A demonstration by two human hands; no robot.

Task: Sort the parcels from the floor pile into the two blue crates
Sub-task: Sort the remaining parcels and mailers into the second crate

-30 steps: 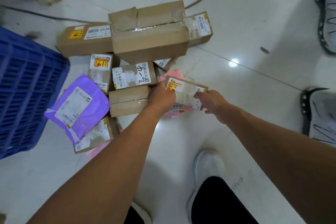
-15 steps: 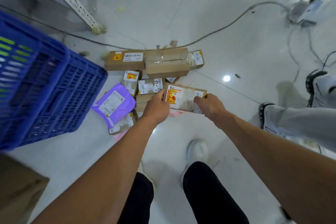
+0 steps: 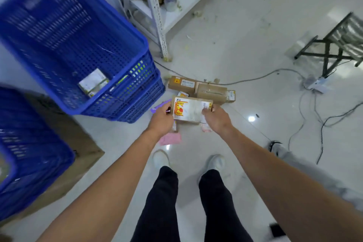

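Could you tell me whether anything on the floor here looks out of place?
Yes: a loose cable trails across the floor just behind the parcel pile, a possible trip hazard, and pale scraps litter the floor beside the shelf leg.

There is only one camera — it sits on the person's head. It looks down and a little ahead, from standing height. The shoes [image 3: 216, 163] are right below, a blue crate [image 3: 59, 25] is close on the left, and the floor [image 3: 235, 45] stretches out in front.
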